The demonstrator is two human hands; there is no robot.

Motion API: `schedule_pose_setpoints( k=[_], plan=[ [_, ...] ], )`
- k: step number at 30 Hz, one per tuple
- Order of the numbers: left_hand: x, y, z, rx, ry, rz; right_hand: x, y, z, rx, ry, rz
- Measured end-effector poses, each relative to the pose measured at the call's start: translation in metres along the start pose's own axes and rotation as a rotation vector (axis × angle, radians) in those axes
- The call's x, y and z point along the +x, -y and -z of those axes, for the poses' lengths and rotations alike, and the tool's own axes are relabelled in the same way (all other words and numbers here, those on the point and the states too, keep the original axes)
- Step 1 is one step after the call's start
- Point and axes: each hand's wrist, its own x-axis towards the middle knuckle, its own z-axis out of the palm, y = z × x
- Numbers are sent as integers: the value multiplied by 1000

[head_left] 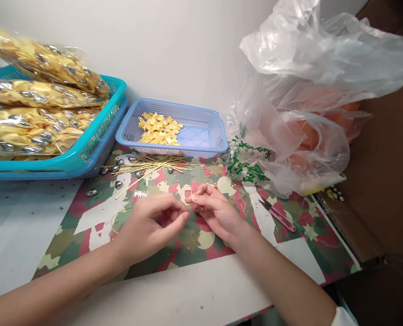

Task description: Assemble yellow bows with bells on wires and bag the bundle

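Note:
Over the patterned sheet, my left hand (157,224) has its fingers curled, the thumb tip close to the index fingertip. Beside it, my right hand (216,209) pinches thumb against index finger, the other fingers bent. Anything held in either hand is too small or hidden to make out. Just beyond the hands lies a loose bundle of thin gold wires (154,164). Silver beads, such as one silver bead (139,174), are scattered around the wires. Further back, a blue basket (201,150) contains yellow folded ribbon pieces (160,129).
At left, a turquoise basket (118,97) holds clear bags (35,131) of yellow pieces with silver beads. Pink-handled thread snips (277,215) rest right of my right hand. A large crumpled plastic bag (289,136) stands at the back right, near the table's right edge.

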Motion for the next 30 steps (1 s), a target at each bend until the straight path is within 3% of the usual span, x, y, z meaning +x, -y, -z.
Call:
schedule_pose_setpoints(
  k=[2,5,13,18,30],
  plan=[
    [-2,-3,-4,-182,134,198,0,-1,0,11,24,9],
    [-2,-1,-8,-407,204,389,-1,-2,-1,23,45,12],
    [0,1,-15,-773,120,600,0,-2,-2,15,69,48],
    [1,1,-18,-862,83,675,1,-4,-2,-11,58,61],
    [3,0,-17,-871,102,670,2,-5,-3,16,44,61]
  ],
)
